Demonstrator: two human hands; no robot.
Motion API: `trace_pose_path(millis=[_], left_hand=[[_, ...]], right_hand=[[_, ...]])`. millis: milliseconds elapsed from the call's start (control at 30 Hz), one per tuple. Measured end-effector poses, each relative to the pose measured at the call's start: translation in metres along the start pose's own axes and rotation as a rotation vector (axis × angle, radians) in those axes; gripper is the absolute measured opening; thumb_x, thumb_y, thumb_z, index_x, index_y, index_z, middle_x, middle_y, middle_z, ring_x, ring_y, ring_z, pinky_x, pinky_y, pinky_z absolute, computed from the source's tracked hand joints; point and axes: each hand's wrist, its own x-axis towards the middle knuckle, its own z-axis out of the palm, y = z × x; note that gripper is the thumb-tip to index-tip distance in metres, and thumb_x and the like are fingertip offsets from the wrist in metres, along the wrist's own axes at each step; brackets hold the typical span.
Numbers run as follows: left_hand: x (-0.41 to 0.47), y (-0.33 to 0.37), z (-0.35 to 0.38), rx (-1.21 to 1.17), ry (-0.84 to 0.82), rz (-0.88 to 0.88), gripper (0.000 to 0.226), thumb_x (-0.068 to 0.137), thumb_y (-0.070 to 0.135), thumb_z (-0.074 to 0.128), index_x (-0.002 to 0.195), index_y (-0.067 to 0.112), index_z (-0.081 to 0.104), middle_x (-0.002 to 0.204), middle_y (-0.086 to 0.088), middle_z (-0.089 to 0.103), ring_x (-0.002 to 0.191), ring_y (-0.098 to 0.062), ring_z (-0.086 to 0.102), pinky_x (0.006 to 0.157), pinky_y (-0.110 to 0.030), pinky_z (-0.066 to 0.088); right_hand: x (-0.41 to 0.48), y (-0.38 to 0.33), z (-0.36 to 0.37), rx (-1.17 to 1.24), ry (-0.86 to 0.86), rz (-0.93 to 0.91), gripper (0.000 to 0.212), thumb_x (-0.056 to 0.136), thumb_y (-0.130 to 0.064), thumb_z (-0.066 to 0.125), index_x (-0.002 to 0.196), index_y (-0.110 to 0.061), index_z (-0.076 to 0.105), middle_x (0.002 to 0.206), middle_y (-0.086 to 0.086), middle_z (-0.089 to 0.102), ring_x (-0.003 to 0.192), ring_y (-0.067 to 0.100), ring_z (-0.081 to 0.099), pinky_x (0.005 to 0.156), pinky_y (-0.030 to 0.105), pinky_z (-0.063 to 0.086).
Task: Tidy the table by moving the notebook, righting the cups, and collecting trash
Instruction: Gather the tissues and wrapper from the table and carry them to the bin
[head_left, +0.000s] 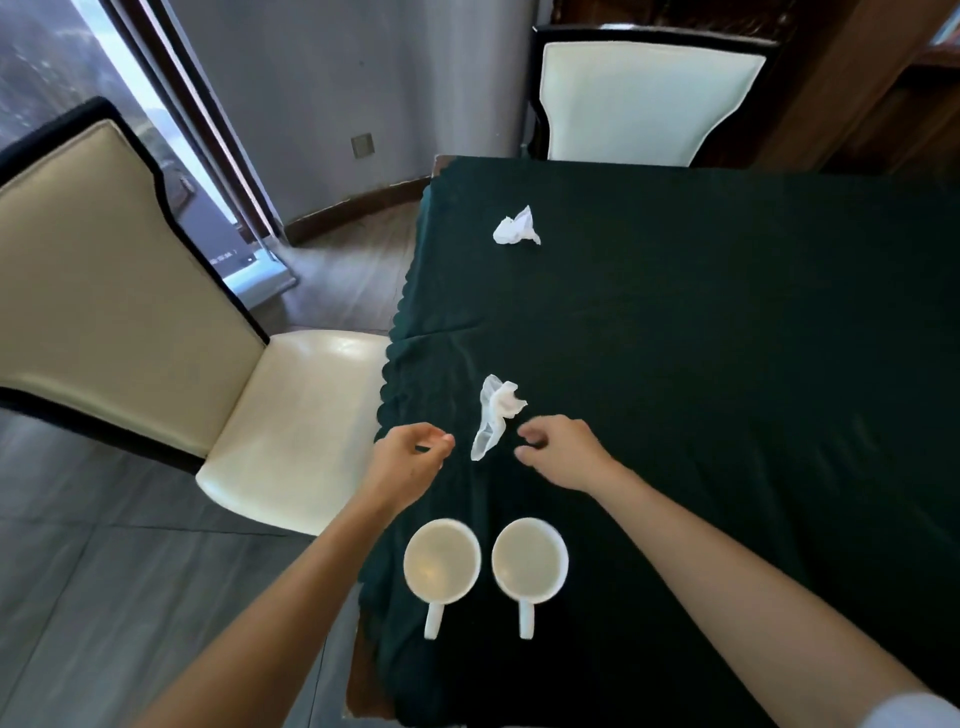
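Two white cups stand upright side by side near the table's front edge, the left cup (441, 564) and the right cup (529, 560), handles pointing toward me. A crumpled white tissue with a clear wrapper (493, 415) lies just beyond my hands. A second crumpled tissue (516, 227) lies farther back. My left hand (410, 460) hovers left of the near tissue, fingers loosely curled and holding nothing. My right hand (563, 452) hovers right of it, fingers also curled and empty. No notebook is in view.
A dark green cloth (727, 364) covers the table. A cream chair (156, 322) stands at the table's left side and another cream chair (644, 98) at the far end. Grey floor lies to the left.
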Motion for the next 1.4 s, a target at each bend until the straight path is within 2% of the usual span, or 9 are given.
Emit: trace_pose_path(millis=[133, 233, 333, 467, 633, 867, 1067, 1200, 1400], left_hand=[[0.025, 0.004, 0.019, -0.002, -0.005, -0.029, 0.015, 0.099, 0.033, 0.066, 0.094, 0.023, 0.078, 0.08, 0.008, 0.073, 0.07, -0.01, 0.066, 0.08, -0.037, 0.059], [0.039, 0.01, 0.028, -0.013, 0.003, -0.059, 0.013, 0.098, 0.032, 0.067, 0.089, 0.033, 0.076, 0.082, 0.013, 0.075, 0.072, -0.005, 0.066, 0.074, -0.029, 0.055], [0.052, 0.015, 0.037, -0.01, -0.001, -0.076, 0.013, 0.096, 0.031, 0.067, 0.088, 0.037, 0.075, 0.089, 0.015, 0.078, 0.072, 0.002, 0.067, 0.07, -0.021, 0.052], [0.068, 0.021, 0.049, -0.093, 0.024, -0.117, 0.009, 0.093, 0.028, 0.073, 0.099, 0.031, 0.079, 0.099, 0.013, 0.081, 0.08, -0.004, 0.072, 0.076, -0.025, 0.055], [0.092, 0.03, 0.064, -0.336, 0.033, -0.205, 0.034, 0.095, 0.027, 0.074, 0.129, 0.02, 0.072, 0.111, 0.004, 0.081, 0.098, -0.018, 0.078, 0.079, -0.029, 0.062], [0.126, 0.051, 0.091, -0.89, -0.118, -0.21, 0.023, 0.101, 0.022, 0.068, 0.119, 0.014, 0.079, 0.117, -0.01, 0.081, 0.11, -0.023, 0.077, 0.085, -0.029, 0.062], [0.159, 0.042, 0.113, -0.875, -0.007, -0.267, 0.023, 0.093, 0.001, 0.073, 0.115, 0.005, 0.077, 0.108, -0.014, 0.083, 0.099, -0.021, 0.08, 0.075, -0.023, 0.063], [0.171, 0.033, 0.114, -0.87, -0.016, -0.332, 0.021, 0.089, -0.004, 0.075, 0.108, 0.003, 0.08, 0.105, -0.016, 0.083, 0.097, -0.024, 0.081, 0.074, -0.025, 0.064], [0.18, 0.025, 0.11, -0.878, -0.109, -0.346, 0.023, 0.088, -0.003, 0.073, 0.091, 0.015, 0.087, 0.105, -0.017, 0.083, 0.1, -0.025, 0.081, 0.077, -0.027, 0.065]], right_hand=[[0.04, -0.008, 0.007, -0.035, 0.093, -0.104, 0.049, 0.093, -0.028, 0.067, 0.141, -0.019, 0.059, 0.146, 0.008, 0.057, 0.131, 0.031, 0.057, 0.104, 0.038, 0.046], [0.066, -0.007, 0.009, -0.083, 0.041, -0.112, 0.063, 0.091, -0.034, 0.071, 0.15, -0.025, 0.049, 0.162, 0.008, 0.039, 0.143, 0.034, 0.043, 0.109, 0.043, 0.042], [0.084, 0.0, 0.01, -0.117, 0.057, -0.191, 0.035, 0.086, -0.026, 0.071, 0.12, -0.018, 0.066, 0.121, 0.006, 0.065, 0.11, 0.03, 0.063, 0.089, 0.041, 0.054], [0.103, 0.006, 0.004, -0.046, 0.069, -0.212, 0.01, 0.088, -0.016, 0.065, 0.086, -0.01, 0.072, 0.086, 0.009, 0.073, 0.083, 0.03, 0.068, 0.071, 0.038, 0.052], [0.124, 0.001, -0.024, 0.139, 0.059, -0.242, 0.015, 0.092, -0.02, 0.068, 0.101, -0.018, 0.08, 0.097, -0.002, 0.079, 0.09, 0.015, 0.07, 0.081, 0.028, 0.056], [0.157, -0.003, -0.06, 0.206, 0.044, -0.309, 0.015, 0.086, -0.018, 0.072, 0.095, -0.025, 0.081, 0.09, -0.011, 0.078, 0.089, 0.003, 0.071, 0.078, 0.015, 0.055], [0.207, 0.005, -0.084, 0.368, -0.124, -0.212, 0.016, 0.094, -0.008, 0.066, 0.094, -0.012, 0.081, 0.086, 0.002, 0.083, 0.081, 0.016, 0.08, 0.068, 0.023, 0.063], [0.25, 0.003, -0.099, 0.111, -0.013, -0.258, 0.014, 0.089, -0.015, 0.068, 0.092, -0.018, 0.081, 0.076, -0.008, 0.079, 0.075, 0.01, 0.077, 0.08, 0.025, 0.061], [0.33, -0.007, -0.121, -0.225, 0.351, -0.332, 0.032, 0.093, -0.022, 0.064, 0.122, -0.016, 0.075, 0.131, 0.006, 0.071, 0.123, 0.03, 0.062, 0.107, 0.034, 0.045]])
